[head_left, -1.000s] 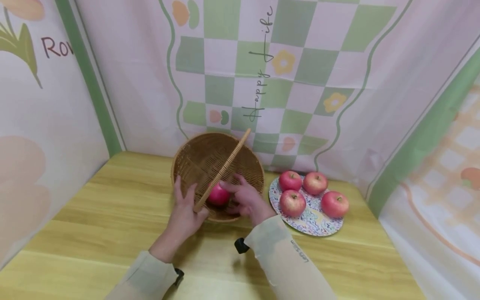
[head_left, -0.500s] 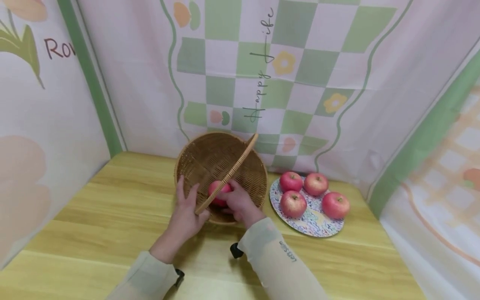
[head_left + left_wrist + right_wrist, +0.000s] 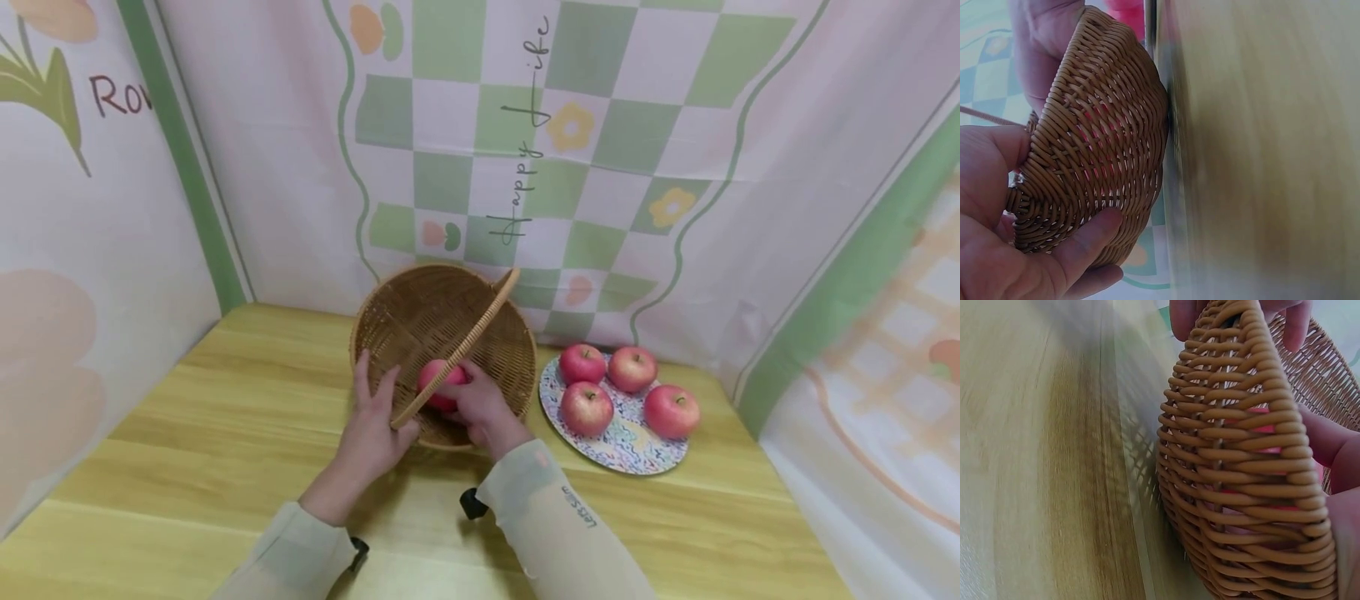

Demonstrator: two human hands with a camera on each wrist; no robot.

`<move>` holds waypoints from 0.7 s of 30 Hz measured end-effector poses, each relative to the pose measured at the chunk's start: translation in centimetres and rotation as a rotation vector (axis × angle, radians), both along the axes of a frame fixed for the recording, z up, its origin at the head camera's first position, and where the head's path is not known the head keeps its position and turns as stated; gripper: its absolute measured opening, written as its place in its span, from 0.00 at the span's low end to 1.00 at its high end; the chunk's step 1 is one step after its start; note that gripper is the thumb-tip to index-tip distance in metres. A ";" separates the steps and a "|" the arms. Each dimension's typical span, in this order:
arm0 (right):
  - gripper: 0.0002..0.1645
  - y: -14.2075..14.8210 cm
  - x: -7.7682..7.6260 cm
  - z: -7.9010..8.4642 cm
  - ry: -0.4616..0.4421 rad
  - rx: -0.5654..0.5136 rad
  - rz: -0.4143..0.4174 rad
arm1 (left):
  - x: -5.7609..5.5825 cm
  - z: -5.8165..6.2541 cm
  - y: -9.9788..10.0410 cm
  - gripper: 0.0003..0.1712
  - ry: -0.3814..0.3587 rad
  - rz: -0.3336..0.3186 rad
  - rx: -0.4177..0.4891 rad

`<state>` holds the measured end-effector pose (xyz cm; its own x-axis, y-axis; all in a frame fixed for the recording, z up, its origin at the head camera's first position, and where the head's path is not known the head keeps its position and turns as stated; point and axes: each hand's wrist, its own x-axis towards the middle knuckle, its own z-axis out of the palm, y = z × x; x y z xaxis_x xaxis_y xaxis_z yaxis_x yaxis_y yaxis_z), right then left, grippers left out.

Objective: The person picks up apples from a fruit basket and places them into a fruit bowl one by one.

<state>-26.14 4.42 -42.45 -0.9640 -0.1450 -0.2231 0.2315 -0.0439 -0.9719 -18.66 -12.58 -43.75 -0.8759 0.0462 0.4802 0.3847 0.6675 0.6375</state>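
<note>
In the head view a round wicker basket (image 3: 390, 317) sits tipped toward me on the table, its thin handle (image 3: 474, 335) slanting across the opening. My left hand (image 3: 372, 433) grips the near-left rim by the handle's base. The left wrist view has its thumb at the rim and fingers (image 3: 1088, 240) along the outer weave. Inside the basket, my right hand (image 3: 486, 407) holds a red apple (image 3: 437, 377), partly covered by handle and hand; its fingertips are mostly hidden. Red shows through the weave in the right wrist view, with the right hand (image 3: 1338, 447) reaching over the rim.
Right of the basket stands a patterned oval plate (image 3: 626, 454) bearing several red apples (image 3: 587, 408). A printed curtain (image 3: 442, 117) hangs directly behind the basket. Wood-grain tabletop (image 3: 202, 433) stretches out to the left.
My right hand has moved in from the apple's right side and now holds it. The basket and its handle have shifted slightly to the right. My left hand keeps its grip on the rim.
</note>
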 end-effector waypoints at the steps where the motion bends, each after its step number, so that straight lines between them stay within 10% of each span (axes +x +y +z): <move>1: 0.40 0.0 0.0 -0.1 0.002 -0.007 -0.007 | 0.0 0.0 0.0 0.48 -0.008 0.000 0.004; 21: 0.42 0.5 0.4 0.8 0.177 -0.281 -0.014 | 0.1 0.1 -0.1 0.45 -0.056 -0.029 0.044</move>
